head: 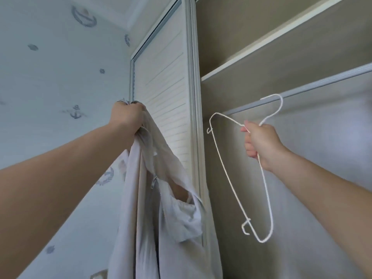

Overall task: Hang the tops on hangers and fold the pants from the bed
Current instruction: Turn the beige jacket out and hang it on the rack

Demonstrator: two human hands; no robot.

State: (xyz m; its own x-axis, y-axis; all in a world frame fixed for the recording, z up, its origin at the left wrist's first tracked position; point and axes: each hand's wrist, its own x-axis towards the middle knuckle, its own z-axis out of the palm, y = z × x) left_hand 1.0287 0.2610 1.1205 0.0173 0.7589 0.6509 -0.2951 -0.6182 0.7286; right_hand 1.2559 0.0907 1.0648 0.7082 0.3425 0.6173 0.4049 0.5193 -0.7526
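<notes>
Both hands were raised in front of the open wardrobe. The left hand [126, 115] was clenched in a fist round a bunched edge of the top [149, 198], a pale grey garment that hung down from the grip in long folds beside the slatted door [165, 87]; which edge the fist held could not be told, though an opening gaped lower down on the side toward the wardrobe. The right hand [259, 143] had its fingers curled tight round the neck of the hanger [241, 178], a thin white wire one, held tilted so that one shoulder pointed down and the hook rose toward the rail [302, 91]. The hook's tip appeared to overlap the rail, but whether it was touching could not be told. Top and hanger were apart, with the wardrobe's frame between them.

Judged from this, the step in hand was getting the hanger into the top, and neither shoulder was in yet. To do it well, the left hand would probably need to give up its fistful and find the neckline, holding it wide by one side. The lower shoulder of the hanger could then go in first, followed by the other. The small notches at the hanger's ends might catch on thin cloth, so a slow feed would suit better than a push.
</notes>
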